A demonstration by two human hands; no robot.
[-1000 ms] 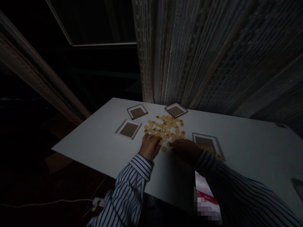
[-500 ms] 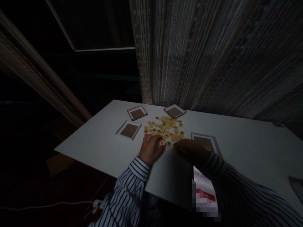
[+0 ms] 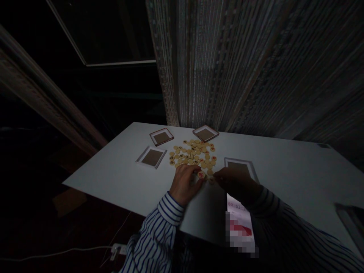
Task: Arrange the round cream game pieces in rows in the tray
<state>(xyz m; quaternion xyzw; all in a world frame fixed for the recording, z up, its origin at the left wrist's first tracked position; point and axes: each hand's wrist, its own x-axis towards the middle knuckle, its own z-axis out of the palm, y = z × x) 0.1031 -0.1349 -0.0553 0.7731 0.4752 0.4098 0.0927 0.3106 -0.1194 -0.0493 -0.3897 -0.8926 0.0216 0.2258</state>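
Observation:
Several round tan pieces [image 3: 192,152], some with red or black characters, lie in a loose pile on the white table [image 3: 113,167]. My left hand [image 3: 186,183] is closed around a piece with a red character [image 3: 201,174] at the pile's near edge. Just right of it, my right hand [image 3: 234,181] reaches in with its fingertips by a piece with a dark mark [image 3: 211,179]. Those fingers are dark and pressed together, and whether they grip that piece is hidden.
Around the pile stand four shallow square boxes: back left [image 3: 161,137], back right [image 3: 205,133], left [image 3: 151,157] and right [image 3: 250,165], partly behind my right hand. A lit phone [image 3: 240,212] is below my right wrist. Beaded curtains hang behind.
The view has shifted slightly. Both hands have come a little closer together, and the dark-marked piece is now beside my right fingertips. More of the phone's screen shows.

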